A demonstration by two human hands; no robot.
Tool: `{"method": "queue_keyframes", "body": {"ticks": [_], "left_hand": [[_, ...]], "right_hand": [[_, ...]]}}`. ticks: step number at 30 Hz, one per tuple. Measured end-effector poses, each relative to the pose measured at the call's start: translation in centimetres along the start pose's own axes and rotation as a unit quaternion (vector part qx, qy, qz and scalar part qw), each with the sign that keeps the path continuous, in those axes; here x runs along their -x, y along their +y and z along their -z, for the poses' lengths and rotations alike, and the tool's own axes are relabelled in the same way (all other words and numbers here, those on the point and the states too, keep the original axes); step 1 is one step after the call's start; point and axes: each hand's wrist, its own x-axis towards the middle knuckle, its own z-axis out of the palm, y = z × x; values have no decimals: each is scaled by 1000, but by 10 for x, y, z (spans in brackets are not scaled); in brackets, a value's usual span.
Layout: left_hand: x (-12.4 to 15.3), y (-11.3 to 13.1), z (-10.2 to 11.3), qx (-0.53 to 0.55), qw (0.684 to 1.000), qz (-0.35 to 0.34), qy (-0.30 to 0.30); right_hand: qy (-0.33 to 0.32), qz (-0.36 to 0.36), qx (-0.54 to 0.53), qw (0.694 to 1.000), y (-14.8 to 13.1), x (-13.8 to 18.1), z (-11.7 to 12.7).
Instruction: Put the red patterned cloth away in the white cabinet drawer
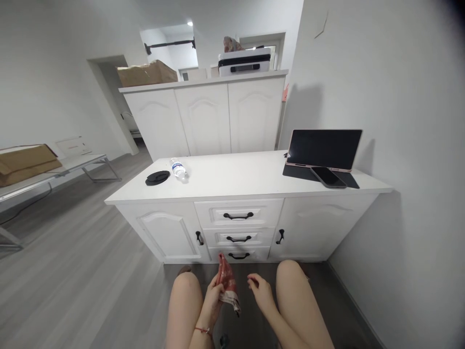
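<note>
Cloth [228,280], red with a pale border, is pinched by the left hand [213,293] between the knees [186,283], before the bottom drawer [259,253]. Right hand [260,288] is near, not touching it, fingers loosely curled and unclosed. On the worktop [232,177], a clear plastic bottle [178,169] lies toward the left rear corner; a tablet [325,149] stands toward the right edge, a smartphone [329,177] flat before it near the front edge

Matt fabric cloth [227,279], smooth low-sheen cabinet [162,233], glossy clear-plastic bottle [178,168], glassy tablet screen [323,149], dull cardboard box [148,74]
</note>
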Motion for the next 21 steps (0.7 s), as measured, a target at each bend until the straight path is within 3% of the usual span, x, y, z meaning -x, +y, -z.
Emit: {"method": "queue_keyframes", "body": {"ticks": [6, 9, 13, 17, 21], "left_hand": [[7, 9, -8, 27, 999, -20, -3], [11, 14, -10, 34, 999, -30, 1], [19, 22, -14, 45, 998, -30, -10], [24, 28, -18, 43, 999, -30, -7], [22, 28, -13, 64, 997, -31, 7]], "right_hand": [[79, 75, 3, 994, -27, -3, 9], [118, 155, 54, 979, -68, -22, 28], [167, 286, 135, 934, -135, -74, 55], [116, 344, 235, 902, -171, -122, 63], [77, 320, 320, 888, -162, -135, 54]]}}
